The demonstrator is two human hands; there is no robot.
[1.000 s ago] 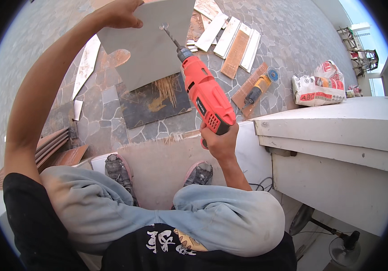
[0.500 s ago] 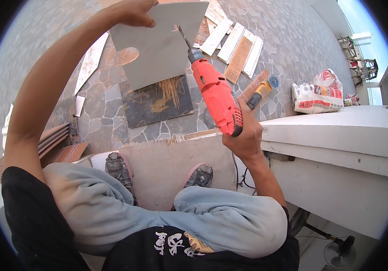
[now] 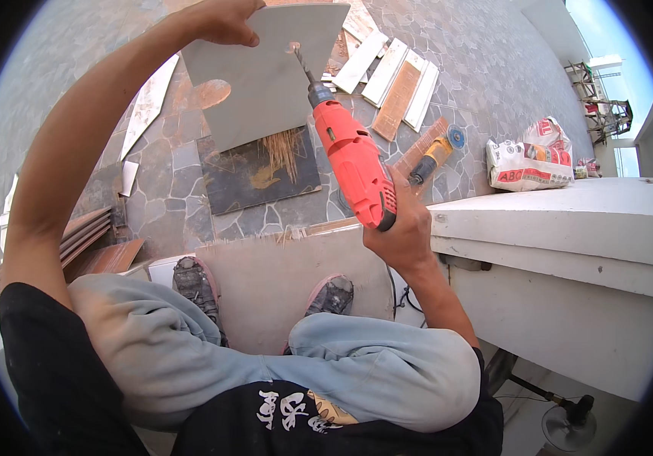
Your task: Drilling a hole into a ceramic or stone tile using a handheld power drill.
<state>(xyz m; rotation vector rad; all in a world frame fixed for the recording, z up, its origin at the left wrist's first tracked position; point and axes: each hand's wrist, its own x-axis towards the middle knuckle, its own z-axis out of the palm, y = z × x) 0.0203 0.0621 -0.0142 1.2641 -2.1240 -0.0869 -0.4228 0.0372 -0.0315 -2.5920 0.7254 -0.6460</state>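
My left hand grips the upper edge of a grey tile, its thumb on the near face. The tile stands tilted and has a rounded notch cut into its left side. My right hand is wrapped round the handle of a red power drill. Its long drill bit points up and left, its tip at a small chipped spot in the tile's upper part. Below the tile lies a dark square board with a tuft of straw-like bristles on it.
Right of the tile, white and brown tile strips lie on the stone paving. An angle grinder rests near my right hand. A printed sack sits by the white ledge. Brown planks are stacked at left; a fan stands lower right.
The drill and my right hand have shifted slightly left, bringing the bit's tip to the chipped spot. My left hand still holds the tile's edge.
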